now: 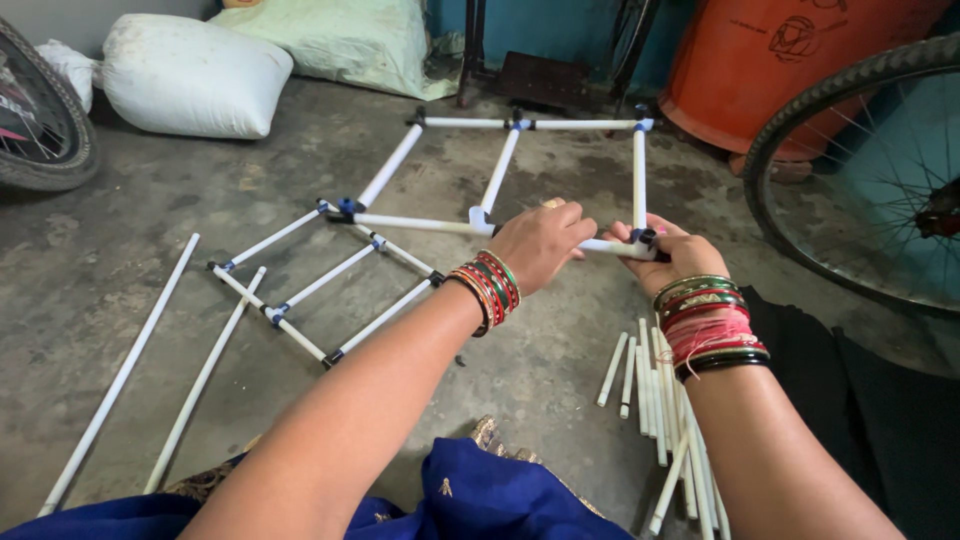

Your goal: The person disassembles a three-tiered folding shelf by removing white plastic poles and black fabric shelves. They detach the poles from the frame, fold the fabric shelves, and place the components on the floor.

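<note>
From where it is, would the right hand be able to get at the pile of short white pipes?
Probably yes: the right hand grips the frame's corner joint, and the pile lies uncovered just below its wrist.

You're sitting on the bare, stained concrete floor (560,370) of what looks like a home storeroom or shed used as a workspace. Bicycle wheels (850,170) stand at both edges, stuffed sacks (190,75) lie against the wall, an orange drum (780,60) stands in the corner, and white pipes (120,375) lie scattered around you.

Concrete floor (560,370) — pipe frame (500,170), loose pipes (660,400).
</note>
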